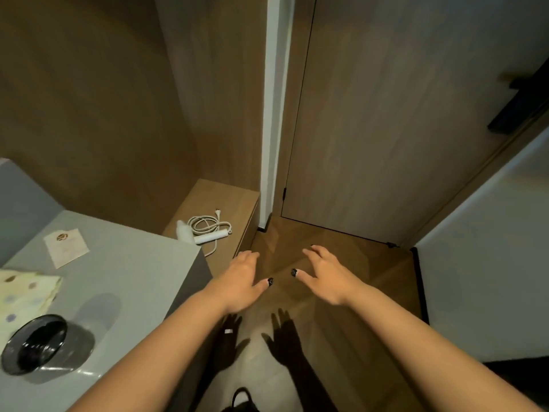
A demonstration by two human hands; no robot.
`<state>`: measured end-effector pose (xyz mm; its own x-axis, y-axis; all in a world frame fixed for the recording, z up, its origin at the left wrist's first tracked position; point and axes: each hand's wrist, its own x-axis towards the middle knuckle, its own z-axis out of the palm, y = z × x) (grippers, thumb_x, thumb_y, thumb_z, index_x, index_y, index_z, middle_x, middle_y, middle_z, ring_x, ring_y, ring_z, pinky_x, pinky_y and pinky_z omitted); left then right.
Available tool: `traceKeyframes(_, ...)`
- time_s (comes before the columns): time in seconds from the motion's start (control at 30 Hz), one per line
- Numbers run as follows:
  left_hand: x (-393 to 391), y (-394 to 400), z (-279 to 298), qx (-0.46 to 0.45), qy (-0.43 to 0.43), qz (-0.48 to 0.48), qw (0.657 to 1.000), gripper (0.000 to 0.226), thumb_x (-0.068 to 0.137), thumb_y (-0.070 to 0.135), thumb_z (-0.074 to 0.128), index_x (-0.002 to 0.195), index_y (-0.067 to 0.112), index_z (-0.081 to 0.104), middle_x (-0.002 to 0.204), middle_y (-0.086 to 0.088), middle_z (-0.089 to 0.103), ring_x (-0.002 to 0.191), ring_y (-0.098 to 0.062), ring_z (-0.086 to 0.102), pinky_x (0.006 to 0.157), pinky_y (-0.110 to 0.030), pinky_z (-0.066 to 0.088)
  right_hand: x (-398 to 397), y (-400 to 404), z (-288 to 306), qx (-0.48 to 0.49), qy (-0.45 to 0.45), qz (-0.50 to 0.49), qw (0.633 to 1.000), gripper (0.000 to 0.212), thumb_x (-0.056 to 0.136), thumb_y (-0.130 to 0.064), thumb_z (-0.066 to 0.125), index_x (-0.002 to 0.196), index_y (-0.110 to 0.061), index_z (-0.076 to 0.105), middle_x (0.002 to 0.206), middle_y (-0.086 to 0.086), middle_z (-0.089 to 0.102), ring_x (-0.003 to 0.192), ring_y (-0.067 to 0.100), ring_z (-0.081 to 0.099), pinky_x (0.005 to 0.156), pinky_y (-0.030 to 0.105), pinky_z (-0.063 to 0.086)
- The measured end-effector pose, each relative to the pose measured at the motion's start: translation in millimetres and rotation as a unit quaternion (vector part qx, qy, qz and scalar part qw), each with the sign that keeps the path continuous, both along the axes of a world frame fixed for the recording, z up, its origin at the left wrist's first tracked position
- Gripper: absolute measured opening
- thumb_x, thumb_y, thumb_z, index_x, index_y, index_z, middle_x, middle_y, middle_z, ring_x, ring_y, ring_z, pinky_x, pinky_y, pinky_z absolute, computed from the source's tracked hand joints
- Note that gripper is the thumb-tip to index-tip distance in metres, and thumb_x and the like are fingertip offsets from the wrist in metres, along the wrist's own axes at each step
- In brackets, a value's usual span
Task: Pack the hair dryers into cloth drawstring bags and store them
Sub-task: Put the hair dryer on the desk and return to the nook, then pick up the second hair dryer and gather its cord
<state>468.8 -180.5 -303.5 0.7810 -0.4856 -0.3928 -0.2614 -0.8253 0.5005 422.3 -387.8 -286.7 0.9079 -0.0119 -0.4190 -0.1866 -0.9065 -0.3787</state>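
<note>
cloth (25,292): far left on the grey desk (127,281), a pale folded piece with dots. Could be one of the drawstring bags, can't say for sure from here.

black bowl thing (35,343): dark glassy dish at the near-left corner of the desk, just in front of the cloth.

card (66,247): small white card further back on the desk, not part of the job.

hair dryer (194,233): white, lying on the low wooden shelf (219,197) right past the desk's far corner. Its long axis runs roughly left-right (handle end pointing right), with the cord (208,223) coiled loosely behind it and touching it.

left hand (242,282): hanging in the air over the floor, fingers straight and spread, gripping nothing. The dryer sits ahead and to the left of it, near but not touching.

right hand (325,276): same deal, fingers relaxed and empty, over the wooden floor (326,242). It's further from the dryer, with the left hand in between.

next move, my guess: the left hand is clearly the closer one, so it'd reach forward-left and take the dryer across its body; nothing's bagged yet.
</note>
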Motion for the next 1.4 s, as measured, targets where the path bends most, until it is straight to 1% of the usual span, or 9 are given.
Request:
traceKeyframes(0.57, 205.6, 25.2, -46.6, -0.039, 0.047, 0.193, 0.979, 0.066, 0.089, 0.031, 0.063, 0.146, 0.012, 0.035, 0.148, -0.008, 0.041, 0.131, -0.025, 0.045, 0.107, -0.032, 0.036, 229.0, 26.8, -32.3, 0.022, 0.053, 0.048, 0.997, 0.071, 0.096, -0.045, 0.049, 0.154, -0.016, 0.019, 0.162, 0.005, 0.011, 0.148, 0.026, 0.014, 0.118, 0.039, 0.024)
traceKeyframes(0.63, 222.9, 29.3, -55.9, -0.137, 0.095, 0.318, 0.933, 0.059, 0.085, 0.029, 0.064, 0.138, 0.013, 0.045, 0.136, -0.011, 0.053, 0.118, -0.027, 0.056, 0.103, -0.037, 0.043, 252.0, 32.0, -35.1, 0.024, 0.055, 0.062, 0.996, 0.070, 0.096, -0.042, 0.051, 0.154, -0.016, 0.020, 0.161, 0.005, 0.011, 0.148, 0.025, 0.014, 0.118, 0.038, 0.023)
traceKeyframes(0.73, 248.6, 32.3, -64.4, -0.194, 0.097, 0.503, 0.837, 0.051, 0.093, 0.034, 0.055, 0.136, 0.014, 0.039, 0.107, -0.015, 0.064, 0.084, -0.019, 0.064, 0.068, -0.032, 0.055, 289.4, 34.3, -43.4, 0.033, 0.074, 0.076, 0.994, 0.069, 0.095, -0.037, 0.055, 0.152, -0.016, 0.023, 0.161, 0.005, 0.012, 0.148, 0.026, 0.015, 0.119, 0.038, 0.022)
traceKeyframes(0.8, 264.5, 38.9, -66.0, -0.199, 0.159, 0.508, 0.823, 0.051, 0.097, 0.040, 0.050, 0.139, 0.016, 0.033, 0.120, -0.019, 0.059, 0.100, -0.030, 0.062, 0.069, -0.033, 0.057, 313.6, 35.0, -47.0, 0.030, 0.082, 0.103, 0.991, 0.069, 0.093, -0.035, 0.058, 0.151, -0.015, 0.027, 0.160, 0.005, 0.015, 0.147, 0.027, 0.017, 0.119, 0.039, 0.024)
traceKeyframes(0.9, 289.8, 52.7, -74.4, -0.100, 0.162, 0.432, 0.881, 0.073, 0.090, 0.028, 0.065, 0.149, 0.008, 0.027, 0.147, -0.017, 0.040, 0.131, -0.032, 0.045, 0.106, -0.039, 0.040, 355.3, 37.1, -58.9, 0.042, 0.074, 0.122, 0.989, 0.060, 0.091, -0.035, 0.061, 0.145, -0.020, 0.038, 0.147, 0.002, 0.035, 0.136, 0.024, 0.039, 0.105, 0.036, 0.043)
traceKeyframes(0.97, 302.6, 58.8, -84.9, -0.045, 0.161, 0.393, 0.904, 0.079, 0.087, 0.032, 0.068, 0.149, 0.008, 0.025, 0.144, -0.016, 0.043, 0.129, -0.032, 0.047, 0.101, -0.038, 0.044, 383.9, 39.8, -72.0, 0.047, 0.094, 0.146, 0.984, 0.054, 0.090, -0.040, 0.058, 0.139, -0.026, 0.042, 0.140, -0.003, 0.040, 0.128, 0.021, 0.046, 0.093, 0.030, 0.049)
traceKeyframes(1.03, 314.2, 58.1, -95.3, -0.034, 0.149, 0.399, 0.904, 0.088, 0.084, 0.033, 0.071, 0.151, 0.009, 0.019, 0.128, -0.015, 0.051, 0.118, -0.033, 0.056, 0.084, -0.035, 0.053, 410.0, 45.0, -79.8, 0.044, 0.113, 0.190, 0.974, 0.056, 0.090, -0.045, 0.056, 0.140, -0.028, 0.038, 0.148, -0.002, 0.034, 0.131, 0.025, 0.044, 0.100, 0.039, 0.046)
traceKeyframes(1.17, 334.7, 53.5, -121.4, 0.030, 0.130, 0.397, 0.908, 0.076, 0.093, 0.033, 0.061, 0.151, 0.006, 0.020, 0.151, -0.014, 0.035, 0.137, -0.027, 0.039, 0.108, -0.030, 0.033, 459.0, 48.0, -96.9, 0.026, 0.127, 0.250, 0.959, 0.059, 0.097, -0.036, 0.052, 0.148, -0.015, 0.030, 0.154, 0.004, 0.029, 0.136, 0.022, 0.038, 0.100, 0.029, 0.037)
traceKeyframes(1.4, 364.5, 52.7, -196.1, 0.040, 0.142, 0.412, 0.899, 0.077, 0.090, 0.029, 0.067, 0.149, 0.003, 0.024, 0.144, -0.015, 0.044, 0.129, -0.031, 0.048, 0.105, -0.036, 0.039, 509.5, 59.7, -156.7, 0.087, 0.187, 0.214, 0.955, 0.057, 0.099, -0.034, 0.050, 0.149, -0.019, 0.029, 0.154, 0.002, 0.027, 0.135, 0.019, 0.036, 0.097, 0.028, 0.039)
